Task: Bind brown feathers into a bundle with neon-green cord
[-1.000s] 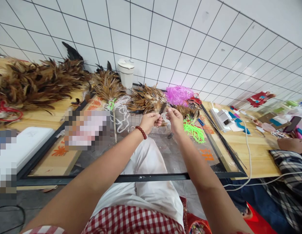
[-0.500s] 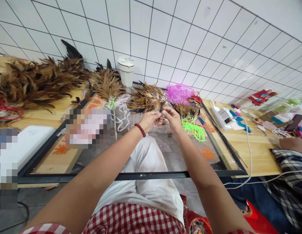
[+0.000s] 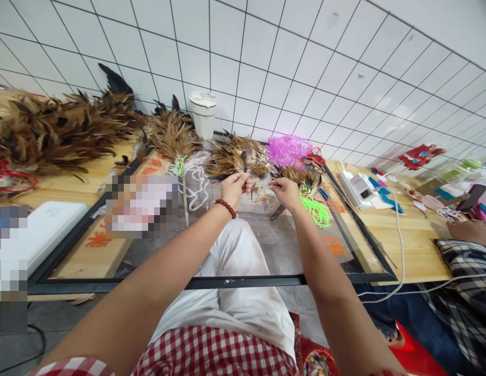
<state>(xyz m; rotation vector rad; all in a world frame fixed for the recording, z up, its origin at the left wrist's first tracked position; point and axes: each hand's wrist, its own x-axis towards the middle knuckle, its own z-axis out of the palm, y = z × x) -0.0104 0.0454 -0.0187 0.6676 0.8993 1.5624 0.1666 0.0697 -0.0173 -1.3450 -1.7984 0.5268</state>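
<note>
My left hand (image 3: pixel 235 189), with a dark red bead bracelet at the wrist, is closed in a pinch. A brown feather (image 3: pixel 239 161) rises from its fingertips, in front of the brown feather pile (image 3: pixel 221 155). My right hand (image 3: pixel 285 192) is pinched a short way to the right; whatever its fingertips hold is too small to make out. Between and below the hands, small fluffy feather bits (image 3: pixel 260 195) lie on the glass. A feather duster (image 3: pixel 174 130) with a stick handle (image 3: pixel 185 201) and bright green cord round its neck lies at the left.
White string (image 3: pixel 198 183), bright green cord (image 3: pixel 316 210), a pink plastic bag (image 3: pixel 289 150) and a white lidded cup (image 3: pixel 204 115) surround the work. A large feather heap (image 3: pixel 58 130) fills the left. A power strip (image 3: pixel 358 188) and another person's plaid sleeve (image 3: pixel 464 261) are at right.
My hands were together over the feather pile. They have moved apart, the left slightly left and the right to the right, and the feather now shows above my left fingers.
</note>
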